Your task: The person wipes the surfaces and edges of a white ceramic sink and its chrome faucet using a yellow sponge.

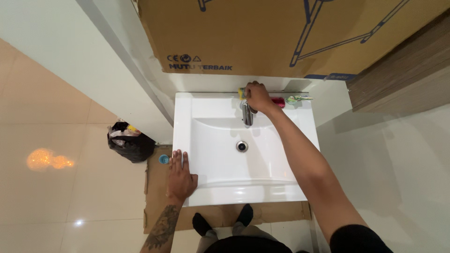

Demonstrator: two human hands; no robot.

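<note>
One white sink [206, 140] carried one chrome tap [247, 115] at twelve o'clock and one drain [242, 146]. The right hand [257, 97] stretched out, its grip closed around the tap's top. The left hand [180, 174] lay flat at eight o'clock, fingers spread wide on the rim, holding nothing.

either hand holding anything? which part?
Right hand grips the tap at its top, by the handle. Left hand holds nothing; it rests flat on the sink rim.

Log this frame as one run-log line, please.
right hand on faucet handle | left hand flat on front left rim of sink | basin dry-looking | black bag on floor left
</note>
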